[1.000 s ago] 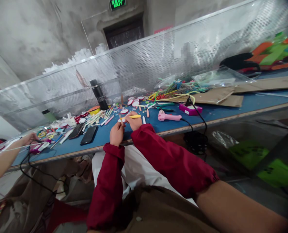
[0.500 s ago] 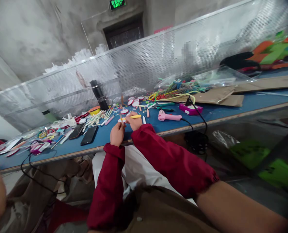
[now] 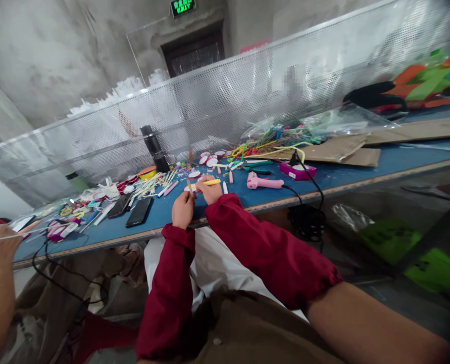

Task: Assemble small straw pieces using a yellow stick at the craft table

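My left hand [image 3: 183, 209] is closed at the table's front edge, pinching a thin tan stick-like piece [image 3: 189, 185] that points up. Just right of it, my right hand [image 3: 211, 192] is closed around a slim yellow stick [image 3: 213, 182], which lies nearly level across the fingers. The fingertips of both hands almost meet, and what lies between them is too small to make out. A white disc with a red rim [image 3: 194, 174] lies right behind the hands. Beside my right hand is a small white stick [image 3: 225, 187].
A pink glue gun [image 3: 264, 181] with a cord lies to the right, near a magenta box [image 3: 298, 171]. Leftward are a black phone [image 3: 139, 212] and piled sticks [image 3: 149, 186]. A black bottle [image 3: 155, 148] stands behind. At far left is another person's hand [image 3: 1, 247] with a white strand.
The other person's hand at far left has moved up and further into view. My own hands have stayed in nearly the same place, with the same grip.
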